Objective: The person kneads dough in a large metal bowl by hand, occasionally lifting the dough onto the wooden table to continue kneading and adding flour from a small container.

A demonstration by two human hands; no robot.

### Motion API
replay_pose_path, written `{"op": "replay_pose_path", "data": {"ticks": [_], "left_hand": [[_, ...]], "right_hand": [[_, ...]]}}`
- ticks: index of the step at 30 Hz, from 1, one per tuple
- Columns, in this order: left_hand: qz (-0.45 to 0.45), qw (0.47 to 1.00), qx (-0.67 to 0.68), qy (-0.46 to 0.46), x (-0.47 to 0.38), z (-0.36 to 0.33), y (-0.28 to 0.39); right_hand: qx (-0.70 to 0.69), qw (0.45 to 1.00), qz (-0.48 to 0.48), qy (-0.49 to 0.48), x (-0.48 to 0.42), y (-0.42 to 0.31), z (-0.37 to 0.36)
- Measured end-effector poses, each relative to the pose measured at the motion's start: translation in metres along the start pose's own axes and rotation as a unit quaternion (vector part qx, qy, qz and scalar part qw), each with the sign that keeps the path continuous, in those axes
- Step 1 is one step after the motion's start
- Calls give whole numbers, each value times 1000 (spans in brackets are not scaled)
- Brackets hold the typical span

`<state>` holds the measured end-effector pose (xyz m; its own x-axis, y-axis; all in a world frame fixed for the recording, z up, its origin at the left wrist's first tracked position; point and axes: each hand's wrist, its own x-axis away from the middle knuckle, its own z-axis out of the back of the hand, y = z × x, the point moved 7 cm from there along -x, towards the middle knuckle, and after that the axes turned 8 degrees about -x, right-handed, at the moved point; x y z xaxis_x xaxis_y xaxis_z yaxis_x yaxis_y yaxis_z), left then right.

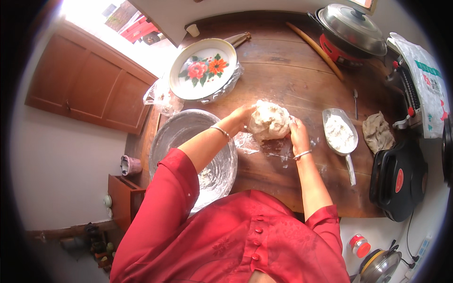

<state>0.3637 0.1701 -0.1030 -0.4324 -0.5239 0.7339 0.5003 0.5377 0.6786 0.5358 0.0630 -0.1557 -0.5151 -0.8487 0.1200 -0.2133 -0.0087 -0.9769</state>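
A rough lump of floury dough (269, 119) is held between my two hands over the wooden table. My left hand (245, 116) grips its left side, the fingers partly hidden behind it. On the right side, my right hand (298, 131) has its fingers against the dough. Loose flour (247, 143) is scattered on the wood just below it. Beneath my left forearm stands a large metal basin (226, 173), its inside coated with flour and bits of dough. To the right of my right hand lies a metal scoop (349, 169) filled with flour (339, 132).
An enamel tray with painted flowers (187, 85) rests on plastic at the far left. A wooden rolling pin (315, 49) lies near a lidded electric pan (354, 32). Along the right are a spoon (355, 102), a crumpled cloth (378, 132) and a black electric griddle (398, 180).
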Motion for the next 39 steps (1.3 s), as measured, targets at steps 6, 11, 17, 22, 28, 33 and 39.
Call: {"op": "replay_pose_path", "data": {"ticks": [6, 11, 17, 22, 28, 33, 39], "left_hand": [[-116, 932, -317, 133, -41, 39, 52], [-352, 649, -670, 79, -25, -30, 70], [-380, 572, -727, 29, 92, -91, 28], [-352, 525, -774, -39, 87, -96, -8], [-296, 631, -717, -12, -3, -59, 45], [-276, 583, -764, -17, 31, -67, 88], [-324, 677, -654, 95, 18, -46, 140]], "right_hand": [[-190, 968, -143, -76, 65, -16, -59], [386, 902, 109, -161, 97, -73, -55], [331, 936, 113, -45, 115, -111, 25], [280, 959, 35, -17, 129, -104, 43], [184, 983, 29, -9, 139, -103, 47], [178, 983, 26, 39, 160, -122, 69], [168, 984, 8, 64, 190, -127, 79]]}}
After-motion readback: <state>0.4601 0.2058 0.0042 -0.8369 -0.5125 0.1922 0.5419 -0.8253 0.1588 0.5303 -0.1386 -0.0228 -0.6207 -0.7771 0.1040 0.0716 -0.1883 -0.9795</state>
